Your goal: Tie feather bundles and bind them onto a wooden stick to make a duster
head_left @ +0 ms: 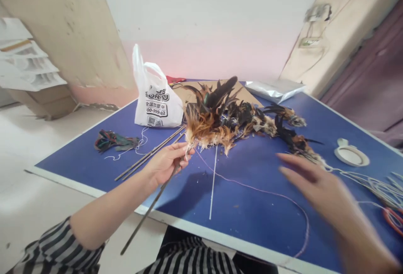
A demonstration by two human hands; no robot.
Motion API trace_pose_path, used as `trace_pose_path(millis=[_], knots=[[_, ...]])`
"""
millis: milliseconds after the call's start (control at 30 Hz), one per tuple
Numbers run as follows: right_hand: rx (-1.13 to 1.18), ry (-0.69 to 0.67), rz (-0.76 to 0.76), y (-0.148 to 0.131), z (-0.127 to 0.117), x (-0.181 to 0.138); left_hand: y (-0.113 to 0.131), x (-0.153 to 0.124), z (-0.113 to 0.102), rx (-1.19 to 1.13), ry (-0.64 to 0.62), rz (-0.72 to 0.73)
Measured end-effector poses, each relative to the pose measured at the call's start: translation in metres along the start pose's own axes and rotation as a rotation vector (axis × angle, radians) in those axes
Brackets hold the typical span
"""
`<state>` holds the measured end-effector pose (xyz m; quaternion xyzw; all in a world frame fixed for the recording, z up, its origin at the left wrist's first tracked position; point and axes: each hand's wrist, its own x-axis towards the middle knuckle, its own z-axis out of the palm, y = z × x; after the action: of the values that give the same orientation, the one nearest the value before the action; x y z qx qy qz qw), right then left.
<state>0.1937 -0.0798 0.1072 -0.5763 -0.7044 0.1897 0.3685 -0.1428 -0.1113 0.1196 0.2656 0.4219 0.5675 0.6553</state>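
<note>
My left hand (170, 162) is closed around a thin brown stick (143, 219), which slants down toward the table's near edge. At the stick's upper end, white thread and a tuft of orange-brown feathers (200, 125) sit just above my fingers. A purple thread (261, 190) runs from near that hand across the table and curves toward the front edge. My right hand (324, 198) is blurred at the right, fingers stretched and apart, holding nothing visible. Beyond it lie dark feather bunches (292, 141); whether it touches them I cannot tell.
On the blue table (252, 223) are a white plastic bag (157, 112), loose sticks (143, 162) and a dark bundle (115, 140). Cardboard (250, 97) and a silver packet (273, 91) lie behind. At right are a tape roll (367, 159), white cord (370, 181) and orange-handled scissors (390, 222).
</note>
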Motion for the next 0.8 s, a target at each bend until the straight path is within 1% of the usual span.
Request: trace_pose_path(millis=[67,133,200,233,267,367,433,533,633,700,800], knots=[[0.397,-0.257,0.009,-0.038,0.043,0.003,-0.011,-0.004,0.011,0.004,-0.039,-0.044],[0.77,-0.503,0.023,-0.067,0.085,0.0,-0.018,-0.009,0.017,0.005,-0.063,-0.06],[0.982,-0.693,0.051,-0.084,0.115,-0.006,-0.021,-0.013,0.018,0.008,-0.073,-0.045],[1.037,-0.746,0.076,-0.088,0.124,-0.01,-0.022,-0.015,0.017,0.013,-0.073,-0.028],[1.067,-0.771,0.105,-0.089,0.129,-0.013,-0.023,-0.016,0.016,0.018,-0.066,-0.011],[1.064,-0.749,0.187,-0.085,0.132,-0.02,-0.026,-0.016,0.01,0.037,-0.027,0.018],[1.036,-0.708,0.188,-0.083,0.129,-0.022,-0.03,-0.014,0.007,0.051,-0.009,0.011],[0.999,-0.629,0.148,-0.083,0.128,-0.024,-0.037,-0.012,0.005,0.076,0.004,-0.011],[0.978,-0.562,0.114,-0.088,0.131,-0.028,-0.044,-0.013,0.003,0.084,0.017,0.001],[0.961,-0.538,0.079,-0.092,0.134,-0.031,-0.047,-0.016,0.001,0.08,0.014,0.016],[0.927,-0.543,0.009,-0.098,0.137,-0.037,-0.049,-0.022,-0.003,0.054,-0.001,0.031]])
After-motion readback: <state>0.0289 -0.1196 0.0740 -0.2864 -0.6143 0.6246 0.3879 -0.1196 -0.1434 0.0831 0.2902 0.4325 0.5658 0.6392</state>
